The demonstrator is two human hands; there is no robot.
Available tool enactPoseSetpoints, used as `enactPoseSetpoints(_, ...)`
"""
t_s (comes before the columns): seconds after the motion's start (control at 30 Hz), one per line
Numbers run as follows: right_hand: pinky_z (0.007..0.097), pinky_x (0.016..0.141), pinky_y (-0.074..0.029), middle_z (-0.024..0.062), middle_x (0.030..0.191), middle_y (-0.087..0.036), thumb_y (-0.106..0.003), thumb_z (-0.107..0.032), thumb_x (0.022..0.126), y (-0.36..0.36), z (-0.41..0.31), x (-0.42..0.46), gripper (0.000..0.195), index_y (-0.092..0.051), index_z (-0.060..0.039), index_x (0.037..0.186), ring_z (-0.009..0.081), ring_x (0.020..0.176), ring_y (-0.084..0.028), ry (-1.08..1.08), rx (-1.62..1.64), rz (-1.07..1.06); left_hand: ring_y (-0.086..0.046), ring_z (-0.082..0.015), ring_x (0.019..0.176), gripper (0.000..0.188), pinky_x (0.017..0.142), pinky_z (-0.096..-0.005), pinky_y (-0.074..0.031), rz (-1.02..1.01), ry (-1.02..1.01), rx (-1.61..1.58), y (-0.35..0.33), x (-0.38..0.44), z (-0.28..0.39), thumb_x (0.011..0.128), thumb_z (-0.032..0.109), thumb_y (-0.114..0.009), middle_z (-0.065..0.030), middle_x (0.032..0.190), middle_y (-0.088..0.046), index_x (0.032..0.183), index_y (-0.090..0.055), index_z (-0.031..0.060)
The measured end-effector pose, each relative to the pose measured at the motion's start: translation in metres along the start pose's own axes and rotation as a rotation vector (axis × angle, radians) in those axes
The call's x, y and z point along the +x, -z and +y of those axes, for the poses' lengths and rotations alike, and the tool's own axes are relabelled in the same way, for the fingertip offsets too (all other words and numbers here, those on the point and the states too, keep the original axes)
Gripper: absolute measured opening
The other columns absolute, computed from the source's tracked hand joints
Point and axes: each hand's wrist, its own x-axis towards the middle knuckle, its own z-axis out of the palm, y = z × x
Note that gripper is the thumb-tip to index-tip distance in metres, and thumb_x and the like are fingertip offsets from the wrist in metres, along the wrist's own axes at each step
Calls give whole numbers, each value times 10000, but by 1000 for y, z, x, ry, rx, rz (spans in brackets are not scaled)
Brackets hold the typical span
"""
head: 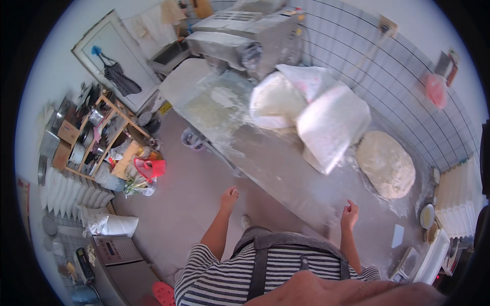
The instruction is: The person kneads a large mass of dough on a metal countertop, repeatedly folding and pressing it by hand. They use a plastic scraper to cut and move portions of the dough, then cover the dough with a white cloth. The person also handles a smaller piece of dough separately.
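Observation:
My left hand hangs over the floor beside the worktable, its fingers loosely bent and nothing seen in it. Above the near part of the floured worktable, my right hand is raised with bent fingers slightly apart, also without an object. A large mound of dough rests on the table beyond my right hand. Left of the dough lies a white woven sack, partly folded over. Its open mouth shows pale flour. A white dough scraper lies to the right of my right hand.
A flour-dusted machine stands at the table's far end. Stacked white trays and a scale are on the right. A bucket sits on the floor by the table edge. A cluttered wooden shelf and sacks line the left.

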Motion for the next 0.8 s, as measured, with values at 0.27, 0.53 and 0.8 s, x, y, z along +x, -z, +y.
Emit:
enactPoseSetpoints(0.27,343,633,-437,102,749,-565,-653,-82,710,-123,-169,31,267,-619,-53,973,232,668,-540,148,54,-141,-540,-93,652,293,586,-221,-434,107,104,-49,162,43,-10,873,210,-479,-63,798,-604,1079,-551,13)
enactPoseSetpoints(0.53,296,642,-477,102,789,-571,-603,-28,747,-246,-327,81,208,-620,-36,954,188,688,-581,349,163,-265,-551,-109,678,293,616,-224,-443,157,168,-202,241,104,-2,885,224,-464,-70,841,-605,1077,-552,21)
enactPoseSetpoints(0.8,280,622,-503,88,828,-545,-537,19,784,-396,-429,128,175,-613,-42,930,176,680,-614,230,350,-470,-581,-141,769,335,656,-242,-457,139,253,-139,320,212,36,889,265,-467,-89,915,-610,1116,-529,27)
